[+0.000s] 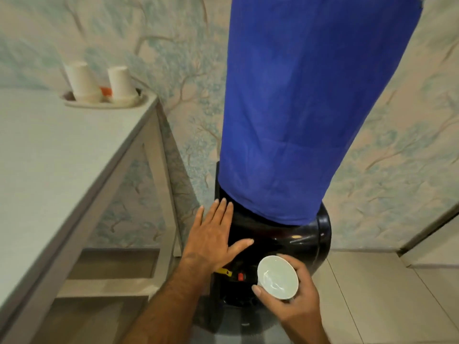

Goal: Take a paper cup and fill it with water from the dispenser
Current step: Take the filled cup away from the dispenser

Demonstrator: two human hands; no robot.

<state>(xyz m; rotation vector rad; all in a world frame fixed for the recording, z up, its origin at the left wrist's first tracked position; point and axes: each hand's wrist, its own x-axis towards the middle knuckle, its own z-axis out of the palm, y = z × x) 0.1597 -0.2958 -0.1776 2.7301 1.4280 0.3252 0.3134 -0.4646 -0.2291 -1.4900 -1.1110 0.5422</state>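
Note:
A black water dispenser [293,242] stands against the wall, its bottle wrapped in a blue cloth cover [310,108]. My left hand [213,239] lies flat, fingers spread, on the dispenser's top left shoulder. My right hand [295,304] grips a white paper cup [277,277] in front of the dispenser's right side, at tap height; the cup holds clear water that glints inside. A yellow tap [224,271] and a red tap [240,276] show just left of the cup.
A grey table [62,155] stands to the left, with two upturned paper cups [83,81] [121,81] on a tray [104,101] at its far corner. Patterned wallpaper covers the wall behind. Tiled floor [372,294] lies to the right.

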